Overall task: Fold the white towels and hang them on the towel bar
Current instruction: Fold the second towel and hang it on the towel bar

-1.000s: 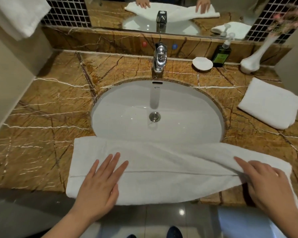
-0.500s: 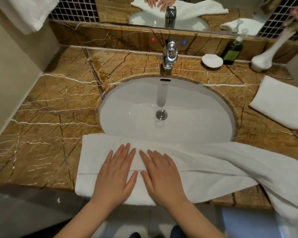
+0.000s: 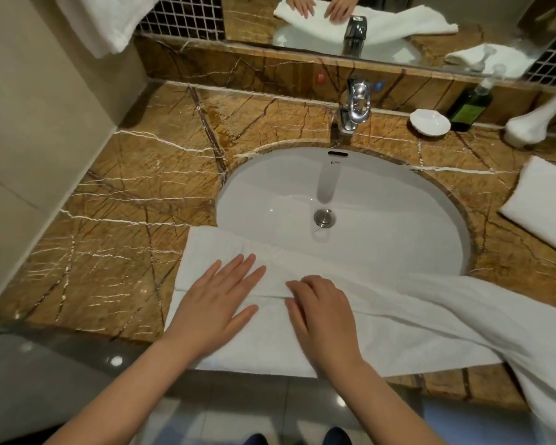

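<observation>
Partly over sink [image 3: 382, 252], white towel [image 3: 414, 332].

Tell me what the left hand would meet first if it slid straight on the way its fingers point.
The left hand lies flat on the towel. Straight on, it would first cross the towel's rumpled far edge, then probably reach the open sink basin near the drain.

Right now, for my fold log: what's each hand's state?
Left hand: open, flat on the white towel.
Right hand: fingers curled, pinching the white towel's fold.
</observation>
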`<state>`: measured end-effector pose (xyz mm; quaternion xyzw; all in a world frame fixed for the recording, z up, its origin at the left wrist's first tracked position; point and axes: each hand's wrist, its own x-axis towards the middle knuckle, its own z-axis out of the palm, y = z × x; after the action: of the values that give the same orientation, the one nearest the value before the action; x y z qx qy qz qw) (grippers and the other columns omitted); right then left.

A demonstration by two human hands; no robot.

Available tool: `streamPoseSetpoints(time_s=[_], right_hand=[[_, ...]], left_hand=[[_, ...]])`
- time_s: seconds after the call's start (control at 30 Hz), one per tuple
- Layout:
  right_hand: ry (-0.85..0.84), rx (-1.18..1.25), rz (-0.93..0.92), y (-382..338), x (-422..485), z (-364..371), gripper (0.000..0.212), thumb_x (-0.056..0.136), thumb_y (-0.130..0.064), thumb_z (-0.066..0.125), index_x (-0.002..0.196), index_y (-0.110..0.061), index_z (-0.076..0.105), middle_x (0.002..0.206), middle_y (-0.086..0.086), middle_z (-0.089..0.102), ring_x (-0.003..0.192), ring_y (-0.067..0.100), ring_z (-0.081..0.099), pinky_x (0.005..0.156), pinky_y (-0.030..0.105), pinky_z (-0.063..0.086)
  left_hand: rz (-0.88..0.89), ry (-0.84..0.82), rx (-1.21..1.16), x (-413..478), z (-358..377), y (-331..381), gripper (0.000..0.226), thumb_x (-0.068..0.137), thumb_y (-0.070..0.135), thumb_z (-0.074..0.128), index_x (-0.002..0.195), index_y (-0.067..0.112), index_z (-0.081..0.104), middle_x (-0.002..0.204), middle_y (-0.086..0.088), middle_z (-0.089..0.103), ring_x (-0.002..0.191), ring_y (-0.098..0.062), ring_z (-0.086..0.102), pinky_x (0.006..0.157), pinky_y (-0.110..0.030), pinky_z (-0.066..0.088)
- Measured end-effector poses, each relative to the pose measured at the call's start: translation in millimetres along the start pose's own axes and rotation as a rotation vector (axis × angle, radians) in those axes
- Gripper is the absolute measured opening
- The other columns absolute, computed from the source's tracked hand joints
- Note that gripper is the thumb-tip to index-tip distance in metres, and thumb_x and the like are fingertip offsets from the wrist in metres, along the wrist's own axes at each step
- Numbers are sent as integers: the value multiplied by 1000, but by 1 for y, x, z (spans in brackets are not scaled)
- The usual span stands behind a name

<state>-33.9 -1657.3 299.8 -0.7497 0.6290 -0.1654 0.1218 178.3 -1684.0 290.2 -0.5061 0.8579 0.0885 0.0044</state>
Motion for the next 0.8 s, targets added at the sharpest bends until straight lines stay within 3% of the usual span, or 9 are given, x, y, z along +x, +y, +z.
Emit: streamPoseSetpoints(time_s=[0.23,0.33,0.47,0.6,0.67,0.73,0.8], right_hand=[[63,-13,48,23,-33,-13,34,84,-24,62,117,-20,61,109,-3,63,101,17,58,89,33,46],[121,-23,166,60,-53,-32,34,86,-25,57,119,-17,62,114,1,62,106,20,57,94,34,43],[81,-16,139,79,-64,-42,32,89,-21,55,120,-12,63,118,5,61,110,24,57,99,40,44],[98,79,81,90,-68,-52,31,88,-9,55,117,-9,65,119,9,63,112,26,58,99,42,46],[261,86,183,110,-72,-69,31,87,-8,50,113,-9,67,113,9,66,107,26,60,93,35,46],[418,5,410,140,-74,-91,29,88,-7,52,114,-11,64,112,10,64,105,28,57,89,35,43],[374,-88,704,176,-72,-112,35,88,-14,59,122,-9,55,119,14,57,111,33,49,91,43,40]], left_hand=[[9,-37,61,-38,-9,-46,59,96,50,25,150,27,18,158,1,16,146,-17,14,116,-40,11],[-36,-4,11,-36,-20,-44,59,95,51,25,144,21,38,153,-4,31,141,-22,29,116,-40,13],[36,119,-146,9,-27,39,50,92,40,38,134,16,52,146,-6,42,136,-22,38,115,-37,17],[185,18,-160,45,-4,140,56,95,39,38,148,24,28,156,0,24,142,-16,26,118,-36,2],[210,-29,-95,49,6,159,55,97,40,31,149,27,23,156,2,23,142,-16,26,117,-38,3],[214,-43,-24,46,9,164,51,95,38,33,144,25,38,149,-2,39,135,-20,41,112,-45,24],[219,-60,-11,45,10,162,50,95,38,33,143,27,41,147,-3,42,133,-22,43,112,-45,28]])
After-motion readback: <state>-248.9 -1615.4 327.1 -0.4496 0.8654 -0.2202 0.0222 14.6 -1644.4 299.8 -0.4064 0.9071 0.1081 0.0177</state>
